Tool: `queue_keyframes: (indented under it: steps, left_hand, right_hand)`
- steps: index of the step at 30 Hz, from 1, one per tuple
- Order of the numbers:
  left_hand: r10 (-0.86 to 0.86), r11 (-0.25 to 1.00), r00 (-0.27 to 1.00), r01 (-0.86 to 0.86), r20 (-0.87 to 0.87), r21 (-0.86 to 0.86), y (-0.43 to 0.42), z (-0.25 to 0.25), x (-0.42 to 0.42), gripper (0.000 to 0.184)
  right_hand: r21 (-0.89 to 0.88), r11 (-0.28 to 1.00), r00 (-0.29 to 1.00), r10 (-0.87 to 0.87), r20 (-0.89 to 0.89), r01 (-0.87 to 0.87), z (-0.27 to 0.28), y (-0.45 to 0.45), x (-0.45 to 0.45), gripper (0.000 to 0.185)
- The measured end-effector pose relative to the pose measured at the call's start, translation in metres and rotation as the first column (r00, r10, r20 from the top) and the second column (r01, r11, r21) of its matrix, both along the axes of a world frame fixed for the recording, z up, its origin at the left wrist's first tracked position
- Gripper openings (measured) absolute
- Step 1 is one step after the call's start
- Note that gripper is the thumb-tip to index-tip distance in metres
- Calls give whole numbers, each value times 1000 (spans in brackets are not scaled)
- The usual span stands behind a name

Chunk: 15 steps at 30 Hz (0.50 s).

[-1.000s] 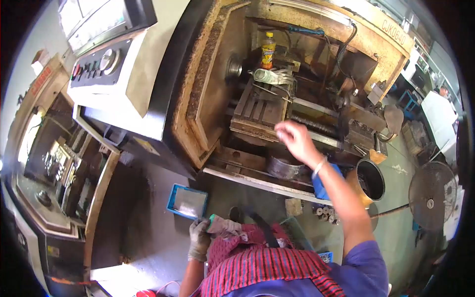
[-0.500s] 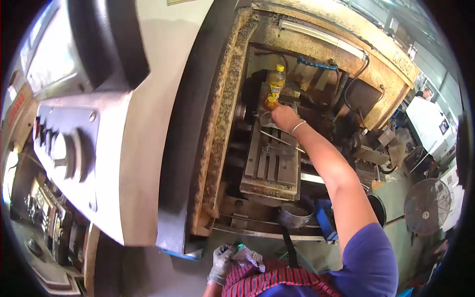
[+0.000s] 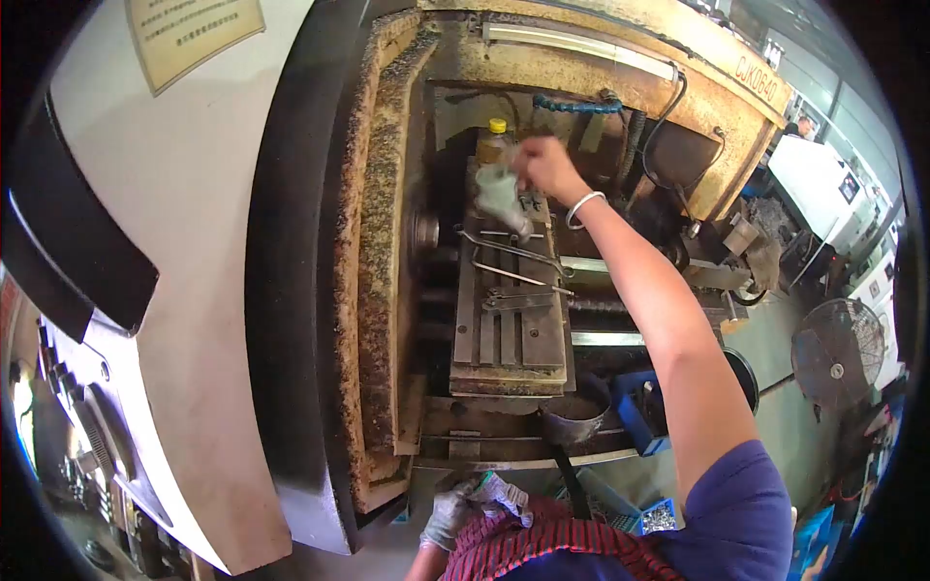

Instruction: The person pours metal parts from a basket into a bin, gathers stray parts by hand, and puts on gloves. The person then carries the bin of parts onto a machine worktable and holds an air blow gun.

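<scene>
My bare right hand (image 3: 544,167), with a white band at the wrist, pinches a pale work glove (image 3: 499,198) that hangs above the machine's slotted slide. Behind the glove stands a bottle with a yellow cap (image 3: 497,127), partly covered. Metal rods and a bent handle (image 3: 513,254) lie on the slotted metal block (image 3: 513,334) below. Near my waist, my gloved left hand (image 3: 449,513) is closed at a grey cloth or glove with a green edge (image 3: 502,494); its fingers are partly hidden.
The machine's black door edge and rusty frame (image 3: 373,281) rise on the left. A round metal pot (image 3: 573,412) and a blue bin (image 3: 644,412) sit at the front. A fan (image 3: 836,353) stands at right, and another person (image 3: 802,127) is far behind.
My right hand has reached into the machine and lifted the pale glove off the slide. The view has moved closer to the machine. My left hand stays near my waist.
</scene>
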State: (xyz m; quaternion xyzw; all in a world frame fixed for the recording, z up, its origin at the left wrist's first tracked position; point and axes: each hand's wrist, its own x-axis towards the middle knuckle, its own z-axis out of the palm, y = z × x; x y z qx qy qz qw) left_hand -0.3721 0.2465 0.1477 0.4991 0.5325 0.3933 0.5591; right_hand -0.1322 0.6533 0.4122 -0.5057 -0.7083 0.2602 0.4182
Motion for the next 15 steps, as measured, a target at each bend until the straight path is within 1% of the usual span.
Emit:
queue_keyframes:
  steps: [1,2,3,4,5,6,7,8,9,10,11,12,13,14,15]
  left_hand:
    - [-15,993,1000,16,13,-114,2,0,1,18]
    - [-22,993,1000,24,16,-113,3,-4,1,18]
    - [-75,994,985,86,-156,62,4,-8,0,18]
    - [-99,981,965,136,-241,141,2,-11,1,19]
    - [-107,958,939,185,-326,217,0,-13,1,19]
    - [-77,992,988,89,-135,90,3,-8,6,19]
    - [-14,998,999,17,51,-58,5,-5,10,20]
    - [-20,998,998,24,52,-61,3,-9,10,20]
    - [-75,983,987,96,-141,155,3,-12,10,22]
    - [-80,914,940,202,-332,351,3,-15,10,25]
    - [-85,915,941,204,-329,348,3,-17,10,25]
    - [-77,896,934,219,-349,387,5,-11,11,28]
    - [-68,875,927,233,-369,424,6,-7,11,31]
    - [-70,877,927,233,-368,420,5,-7,11,31]
    - [-71,872,927,238,-369,429,6,-8,11,27]
  right_hand:
    - [175,973,984,-133,-115,152,11,0,4,15]
    - [284,945,987,-152,-57,163,10,13,11,16]
    - [385,908,984,-177,-3,164,13,14,13,17]
    - [379,909,982,-187,-1,174,14,12,18,17]
    - [312,925,974,-182,-131,215,19,12,23,17]
    - [246,938,949,-181,-256,245,26,10,25,18]
    - [248,936,950,-185,-251,248,28,9,26,18]
    - [190,965,980,-158,-121,179,28,5,27,17]
    - [120,986,993,-118,8,116,28,1,27,16]
    - [100,980,980,-160,-118,172,33,0,28,15]
    - [97,980,980,-164,-114,175,36,-3,30,15]
    - [42,992,949,-100,-298,118,40,-8,30,14]
    - [-3,999,879,-46,-475,51,41,-11,30,14]
    - [-45,999,864,-1,-504,-26,41,-13,31,15]
    - [-47,999,865,-3,-503,-24,43,-14,31,15]
